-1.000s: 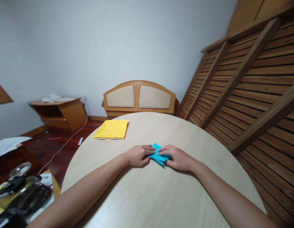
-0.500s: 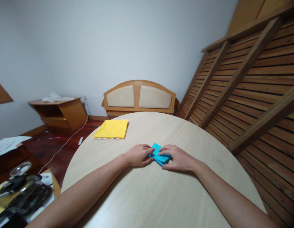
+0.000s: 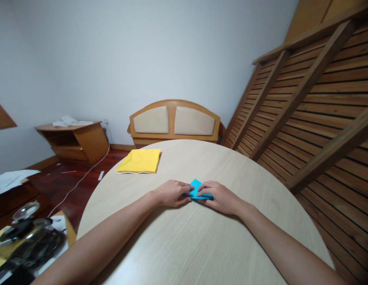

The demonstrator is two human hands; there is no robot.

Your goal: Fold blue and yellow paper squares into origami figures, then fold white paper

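Two hands press blue paper (image 3: 197,189) flat on table (image 3: 201,245): left hand (image 3: 172,193) and right hand (image 3: 218,197) pinching edges. Yellow sheets (image 3: 140,161) well apart.

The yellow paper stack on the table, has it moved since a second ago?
No. The yellow paper stack lies at the same spot near the table's far left rim, apart from both hands.

A single head-worn camera looks forward and down from the near edge of the round pale wooden tabletop (image 3: 201,245), close above the person's forearms. It faces the far white wall, taking in the floor at left and the slatted wooden frame (image 3: 314,103) at right.
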